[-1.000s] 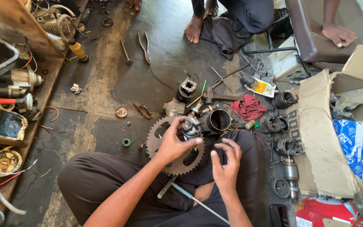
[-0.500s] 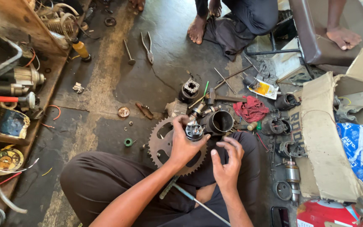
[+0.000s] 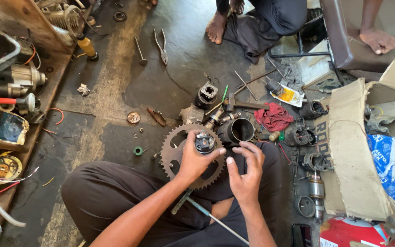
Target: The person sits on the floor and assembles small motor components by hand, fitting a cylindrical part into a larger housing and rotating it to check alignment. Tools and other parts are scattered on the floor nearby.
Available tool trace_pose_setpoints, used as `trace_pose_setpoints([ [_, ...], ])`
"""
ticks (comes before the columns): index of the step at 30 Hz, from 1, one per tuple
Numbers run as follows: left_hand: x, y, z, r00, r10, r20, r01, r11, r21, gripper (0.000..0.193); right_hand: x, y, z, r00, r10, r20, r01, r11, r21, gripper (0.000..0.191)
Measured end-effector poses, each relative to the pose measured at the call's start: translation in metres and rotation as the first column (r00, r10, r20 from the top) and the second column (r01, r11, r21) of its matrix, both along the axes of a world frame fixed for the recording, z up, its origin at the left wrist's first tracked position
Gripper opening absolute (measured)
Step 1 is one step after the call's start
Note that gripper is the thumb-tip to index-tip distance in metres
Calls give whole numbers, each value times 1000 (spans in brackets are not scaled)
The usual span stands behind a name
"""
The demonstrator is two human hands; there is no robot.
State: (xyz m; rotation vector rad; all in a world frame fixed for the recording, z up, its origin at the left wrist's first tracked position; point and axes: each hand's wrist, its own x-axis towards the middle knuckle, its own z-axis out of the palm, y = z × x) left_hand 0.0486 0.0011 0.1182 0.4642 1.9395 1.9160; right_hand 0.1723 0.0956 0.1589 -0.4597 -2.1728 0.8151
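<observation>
I sit cross-legged on a stained concrete floor. My left hand (image 3: 194, 158) grips a small round dark motor part (image 3: 205, 142) and holds it upright above a large rusty sprocket (image 3: 172, 151) that lies on the floor by my knee. My right hand (image 3: 245, 169) hovers beside it over my lap, fingers spread and holding nothing; its fingertips almost touch the part. A dark metal cylinder housing (image 3: 236, 131) lies just beyond both hands. A thin metal rod (image 3: 216, 221) rests across my lap.
Pliers (image 3: 162, 45), a screwdriver, a red rag (image 3: 274, 116) and several starter-motor parts are scattered on the floor ahead. A cardboard sheet (image 3: 350, 151) lies at right. A wooden shelf (image 3: 10, 105) with motors runs along the left. Another person's bare feet (image 3: 216, 27) are at the top.
My left hand has kept hold of the round part over the sprocket. My right hand has lifted from my lap and moved closer to the part, fingers spread.
</observation>
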Motion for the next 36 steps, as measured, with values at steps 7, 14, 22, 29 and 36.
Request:
trace_pose_setpoints([
  [7, -10, 0, 2, 999, -53, 13, 46, 954, 297, 65, 8, 6, -3, 999, -44, 10, 44, 999, -28, 26],
  [14, -6, 7, -11, 983, -184, 4, 170, 918, 359, 66, 9, 7, -5, 999, -48, 15, 49, 998, -27, 25],
  [22, 1, -1, 4, 971, -181, -159, 210, 958, 195, 64, 11, 7, -3, 999, -38, 1, 38, 999, -33, 24],
  [29, -5, -11, 18, 930, -171, -326, 207, 975, 79, 59, 8, 5, 8, 1000, 1, 8, -1, 1000, -11, 25],
  [36, 0, -5, 12, 848, -183, -497, 196, 980, -26, 62, 6, -3, 24, 998, 42, 40, -45, 995, 87, 30],
])
